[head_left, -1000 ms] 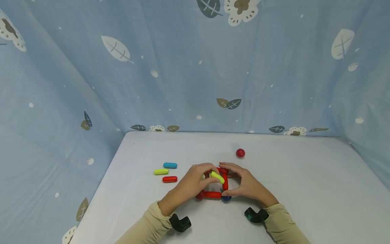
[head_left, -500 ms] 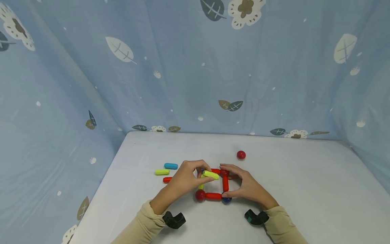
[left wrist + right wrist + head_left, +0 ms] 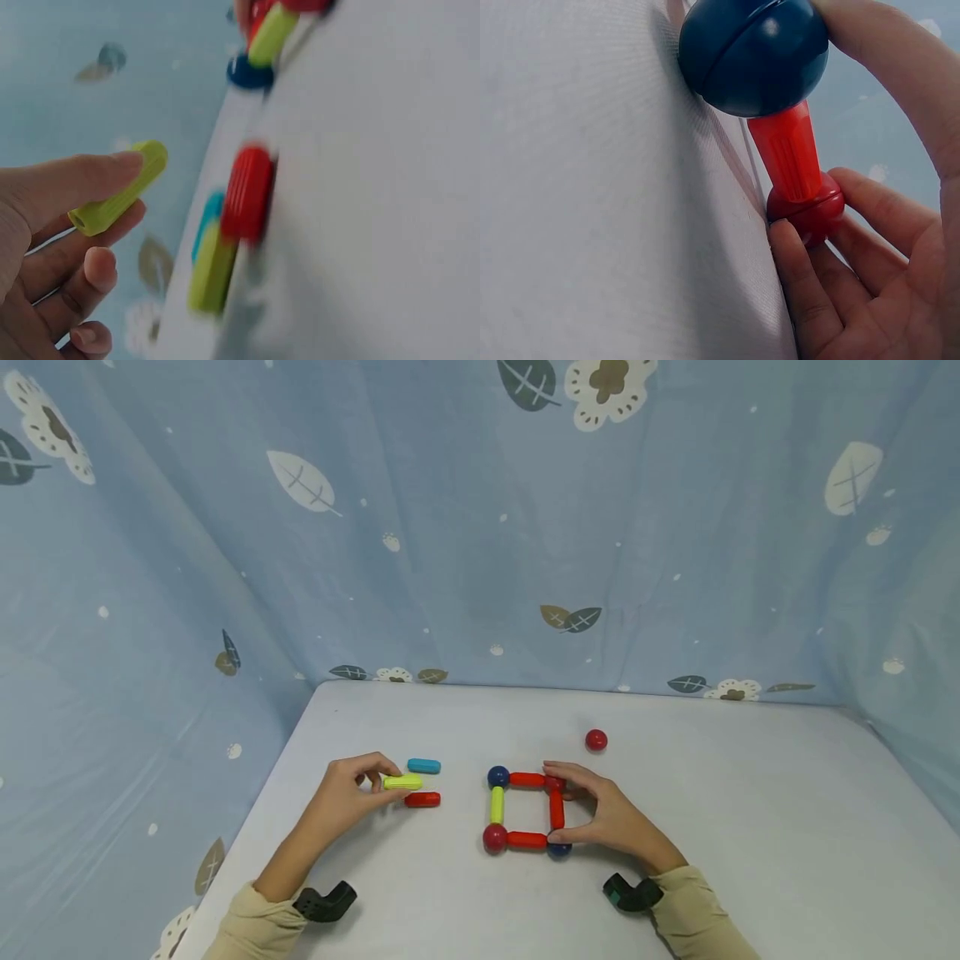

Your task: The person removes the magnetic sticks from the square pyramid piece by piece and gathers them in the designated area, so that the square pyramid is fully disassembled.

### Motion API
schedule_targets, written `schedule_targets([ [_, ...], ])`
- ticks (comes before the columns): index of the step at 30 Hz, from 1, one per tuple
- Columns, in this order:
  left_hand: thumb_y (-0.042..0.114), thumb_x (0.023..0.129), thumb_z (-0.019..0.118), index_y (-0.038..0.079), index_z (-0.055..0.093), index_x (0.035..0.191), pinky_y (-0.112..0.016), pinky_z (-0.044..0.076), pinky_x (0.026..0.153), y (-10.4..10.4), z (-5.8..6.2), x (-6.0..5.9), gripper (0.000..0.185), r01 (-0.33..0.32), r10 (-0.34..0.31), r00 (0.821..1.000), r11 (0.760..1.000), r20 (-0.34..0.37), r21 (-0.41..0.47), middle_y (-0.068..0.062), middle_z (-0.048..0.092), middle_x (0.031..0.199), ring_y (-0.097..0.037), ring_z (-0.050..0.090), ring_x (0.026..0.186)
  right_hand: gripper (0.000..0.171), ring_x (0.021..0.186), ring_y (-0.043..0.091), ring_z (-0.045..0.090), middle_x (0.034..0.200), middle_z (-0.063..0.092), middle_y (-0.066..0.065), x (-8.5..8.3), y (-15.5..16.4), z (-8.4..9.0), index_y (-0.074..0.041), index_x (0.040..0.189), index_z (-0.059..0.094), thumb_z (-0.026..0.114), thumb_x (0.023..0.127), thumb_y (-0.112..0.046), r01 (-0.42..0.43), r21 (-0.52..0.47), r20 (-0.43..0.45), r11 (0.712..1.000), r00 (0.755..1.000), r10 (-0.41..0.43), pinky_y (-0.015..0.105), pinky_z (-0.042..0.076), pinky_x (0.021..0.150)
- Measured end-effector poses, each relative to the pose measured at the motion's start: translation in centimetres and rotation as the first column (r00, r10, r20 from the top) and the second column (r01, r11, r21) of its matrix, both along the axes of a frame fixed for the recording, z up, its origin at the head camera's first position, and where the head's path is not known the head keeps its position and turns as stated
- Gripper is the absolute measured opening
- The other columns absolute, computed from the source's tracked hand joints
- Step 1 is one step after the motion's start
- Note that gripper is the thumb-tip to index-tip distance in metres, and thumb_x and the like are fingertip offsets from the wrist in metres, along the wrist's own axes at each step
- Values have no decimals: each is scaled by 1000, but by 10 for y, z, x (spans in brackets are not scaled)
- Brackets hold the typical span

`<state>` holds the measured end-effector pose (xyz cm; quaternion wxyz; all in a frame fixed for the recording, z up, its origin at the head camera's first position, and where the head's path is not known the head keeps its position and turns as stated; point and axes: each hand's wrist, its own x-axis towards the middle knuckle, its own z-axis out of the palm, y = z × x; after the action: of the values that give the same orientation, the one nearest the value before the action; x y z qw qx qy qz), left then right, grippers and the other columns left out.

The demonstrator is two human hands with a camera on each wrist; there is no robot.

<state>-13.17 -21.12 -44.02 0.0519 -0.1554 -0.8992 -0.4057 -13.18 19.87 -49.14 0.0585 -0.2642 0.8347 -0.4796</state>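
1. The left hand (image 3: 347, 793) pinches a yellow-green plastic rod (image 3: 118, 196) between thumb and forefinger, its fingers (image 3: 71, 180) clamped on it just above the white counter (image 3: 750, 827).
2. Just beyond those fingertips lie a blue plastic rod (image 3: 423, 766), another yellow-green rod (image 3: 212, 266) and a short red plastic rod (image 3: 422, 799).
3. The right hand (image 3: 609, 814) grips the near side of a square frame of rods and balls (image 3: 525, 810), thumb on its dark blue ball (image 3: 754, 52), fingers curled round a red corner ball (image 3: 808, 210).
4. A loose red ball (image 3: 596, 740) sits apart, beyond the right fingers.
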Motion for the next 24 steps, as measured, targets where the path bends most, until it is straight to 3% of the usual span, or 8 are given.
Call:
schedule_targets([
  [4,17,76,92,22,77,90,-24,40,61,-29,-12,2,21,-82,83,996,996,18,-47,8,60,68,-5,50,65,86,135,27,55,155,52,7,1,0,0,-15,150,53,93,76,-32,8,-2,6,1000,1000,-8,29,56,100],
  [7,19,77,92,21,77,90,-23,41,61,-41,-21,4,20,-103,108,992,991,59,-86,7,57,67,-4,49,64,86,136,27,55,156,52,6,2,0,-1,-16,150,53,93,76,-33,9,0,15,1000,1000,-9,28,56,100],
  [15,17,76,91,17,79,91,-23,44,59,-49,-36,2,20,-67,72,993,996,94,-53,5,61,73,-4,50,64,86,136,27,54,156,51,7,2,1,-1,-16,150,53,93,77,-32,2,-10,16,1000,1000,-2,29,56,100],
  [24,16,77,91,17,80,95,-22,43,60,-50,-41,1,21,-49,50,996,998,71,-29,6,60,76,-4,48,67,86,136,26,54,157,51,7,0,2,-1,-17,150,53,93,76,-33,2,-8,17,1000,1000,-2,28,55,100],
])
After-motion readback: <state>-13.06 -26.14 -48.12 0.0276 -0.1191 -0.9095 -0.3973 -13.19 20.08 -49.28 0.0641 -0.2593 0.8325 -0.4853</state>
